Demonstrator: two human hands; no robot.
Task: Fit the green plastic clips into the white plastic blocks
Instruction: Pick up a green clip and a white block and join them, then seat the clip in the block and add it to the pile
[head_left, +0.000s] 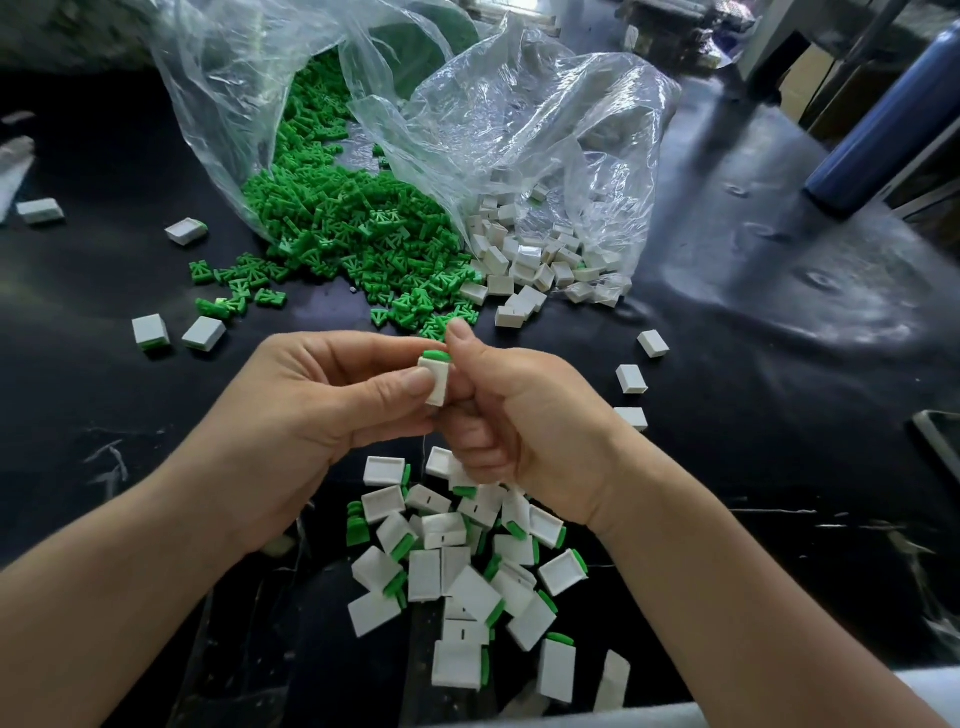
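Above the finished pile (467, 561) on the tabletop (753, 364), I see left grip (322, 415) pinching a white block (435, 387) upright, slot end up. Right grip (519, 415) holds it too, thumb by the green clip (436, 357), prob. to press it home.

the single head camera looked forward and down from close above the dark surface (727, 364), with both forearms entering from the bottom edge, wide-angle.
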